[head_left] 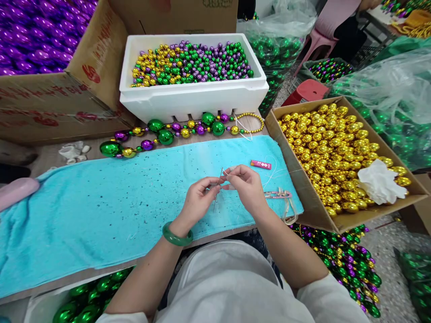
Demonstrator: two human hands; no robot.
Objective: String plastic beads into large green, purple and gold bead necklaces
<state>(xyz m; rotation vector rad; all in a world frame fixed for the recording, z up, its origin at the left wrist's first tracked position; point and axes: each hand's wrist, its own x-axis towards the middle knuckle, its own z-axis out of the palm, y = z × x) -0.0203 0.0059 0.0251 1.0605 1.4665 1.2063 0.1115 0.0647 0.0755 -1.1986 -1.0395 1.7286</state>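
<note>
Over the turquoise towel (117, 202), my left hand (199, 199) is closed in a pinch around a long thin needle (221, 174), which stands slanted between thumb and fingers. Close against it, my right hand (247, 186) pinches what looks like the end of a thin white thread (274, 174) near the needle's upper part. Whether the thread passes through the needle is too small to tell. A pink lighter (261, 164) lies just beyond my right hand, and snips with cloth-wrapped handles (278, 194) lie to its right.
A white foam box (193, 101) of small mixed beads stands behind a finished-looking bead necklace (165, 137). Right is a carton (350, 220) of gold beads with crumpled white tissue (382, 181). Purple beads (40, 33) fill a carton at left. Another person (350, 31) sits behind.
</note>
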